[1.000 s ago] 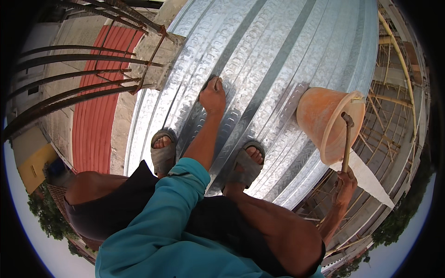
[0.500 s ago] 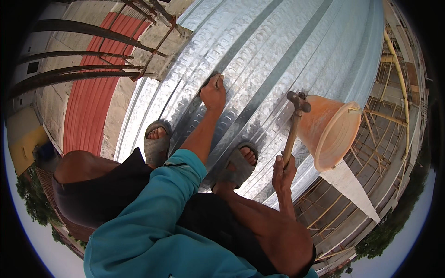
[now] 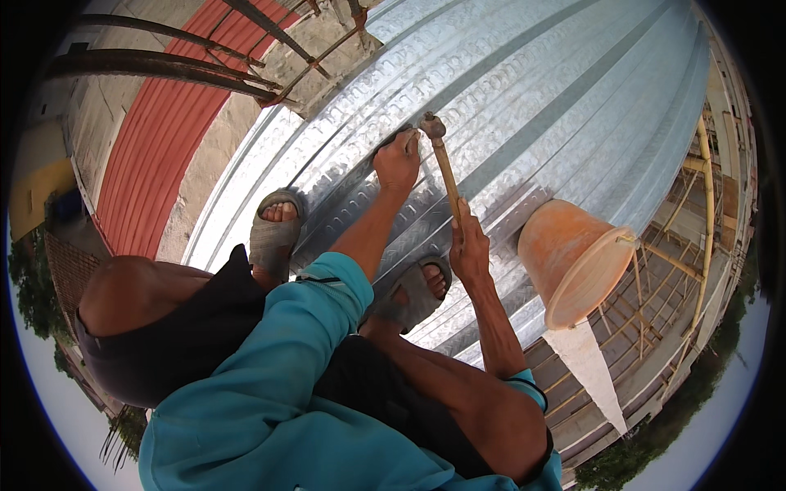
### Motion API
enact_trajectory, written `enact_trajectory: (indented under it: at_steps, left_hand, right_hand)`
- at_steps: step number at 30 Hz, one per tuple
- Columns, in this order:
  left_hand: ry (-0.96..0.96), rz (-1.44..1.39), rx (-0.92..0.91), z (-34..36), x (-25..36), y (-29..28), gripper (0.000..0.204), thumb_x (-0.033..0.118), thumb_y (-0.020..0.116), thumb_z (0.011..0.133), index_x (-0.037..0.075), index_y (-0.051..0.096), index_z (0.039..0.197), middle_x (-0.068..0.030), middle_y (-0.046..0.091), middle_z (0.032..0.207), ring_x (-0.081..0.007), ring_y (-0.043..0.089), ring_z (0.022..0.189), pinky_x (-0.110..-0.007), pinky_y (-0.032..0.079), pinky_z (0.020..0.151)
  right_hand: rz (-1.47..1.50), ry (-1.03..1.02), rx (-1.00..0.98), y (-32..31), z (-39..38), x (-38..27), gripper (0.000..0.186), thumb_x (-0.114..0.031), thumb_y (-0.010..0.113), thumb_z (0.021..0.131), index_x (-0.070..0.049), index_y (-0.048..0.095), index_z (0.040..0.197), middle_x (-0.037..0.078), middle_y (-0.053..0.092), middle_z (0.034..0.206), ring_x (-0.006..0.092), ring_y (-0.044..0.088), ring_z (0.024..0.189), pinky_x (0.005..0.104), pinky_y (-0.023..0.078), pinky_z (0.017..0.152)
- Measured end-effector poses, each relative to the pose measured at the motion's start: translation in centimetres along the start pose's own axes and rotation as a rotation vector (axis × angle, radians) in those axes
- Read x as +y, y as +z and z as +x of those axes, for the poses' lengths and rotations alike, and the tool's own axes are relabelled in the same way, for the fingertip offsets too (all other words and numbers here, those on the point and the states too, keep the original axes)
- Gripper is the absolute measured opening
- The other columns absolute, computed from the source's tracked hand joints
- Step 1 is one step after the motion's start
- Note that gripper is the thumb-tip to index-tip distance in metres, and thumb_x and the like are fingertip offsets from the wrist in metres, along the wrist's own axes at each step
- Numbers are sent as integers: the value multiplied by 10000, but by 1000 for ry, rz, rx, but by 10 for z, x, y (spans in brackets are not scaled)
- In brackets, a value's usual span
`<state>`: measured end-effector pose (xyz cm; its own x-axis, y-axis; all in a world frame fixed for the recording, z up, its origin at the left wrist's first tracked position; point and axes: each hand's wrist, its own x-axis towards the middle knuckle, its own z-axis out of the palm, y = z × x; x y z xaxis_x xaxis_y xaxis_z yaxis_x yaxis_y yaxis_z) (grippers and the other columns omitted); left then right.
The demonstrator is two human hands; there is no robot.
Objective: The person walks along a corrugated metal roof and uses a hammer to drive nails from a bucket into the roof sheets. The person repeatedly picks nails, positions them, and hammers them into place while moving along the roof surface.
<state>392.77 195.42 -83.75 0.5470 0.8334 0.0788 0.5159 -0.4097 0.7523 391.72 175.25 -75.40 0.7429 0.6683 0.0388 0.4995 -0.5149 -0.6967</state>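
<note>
Mid-nailing: left hand (image 3: 397, 161) pinching a fastener against corrugated roof sheet (image 3: 532, 98), right hand (image 3: 468, 250) wrapped tight round hammer (image 3: 444, 168); next needs a square strike clear of fingers.

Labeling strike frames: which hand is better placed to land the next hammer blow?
Right. The right hand grips the hammer, its head beside the left hand, whose fingers are pressed against the corrugated metal sheet.

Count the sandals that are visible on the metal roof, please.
2. One grey rubber sandal is left of the left hand, on the ribbed galvanised roof sheet. The other grey sandal is below the right hand, partly hidden by the arm.
</note>
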Motion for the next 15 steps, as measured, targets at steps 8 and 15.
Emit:
enact_trajectory:
  at_steps: [8,15]
  left_hand:
    - [-30,43,-44,-1,-5,4,155,234,676,880,170,741,1005,-171,706,804,-380,686,742,-473,544,671]
    - [-17,32,-11,0,4,2,147,251,683,881,169,743,986,-162,715,824,-379,688,750,-471,547,681]
  right_hand:
    - [-70,126,-152,12,2,14,579,-111,587,944,-52,367,1476,245,595,868,409,632,656,482,512,521]
    - [41,32,74,8,-5,-6,564,-93,552,957,-59,353,1484,277,606,883,444,637,756,481,522,604]
